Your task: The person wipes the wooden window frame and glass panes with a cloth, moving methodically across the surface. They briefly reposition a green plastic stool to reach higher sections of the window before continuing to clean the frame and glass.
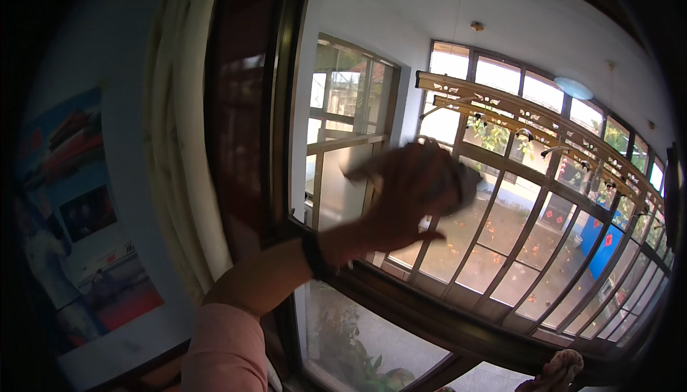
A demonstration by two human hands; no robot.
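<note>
A pink sleeve [225,349] rises from the lower edge; past it the left hand [401,199], a dark band on its wrist, presses a grey cloth [458,184] flat against the window pane [343,177] near the brown frame [283,141]; beyond, a metal grille [544,242]

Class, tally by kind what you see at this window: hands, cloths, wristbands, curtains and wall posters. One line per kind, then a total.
Hands: 2, left hand, right hand
Cloths: 1, cloth under the left hand
Wristbands: 1, wristband
Curtains: 1, curtain
Posters: 2, upper poster, lower poster
Total: 7
</note>
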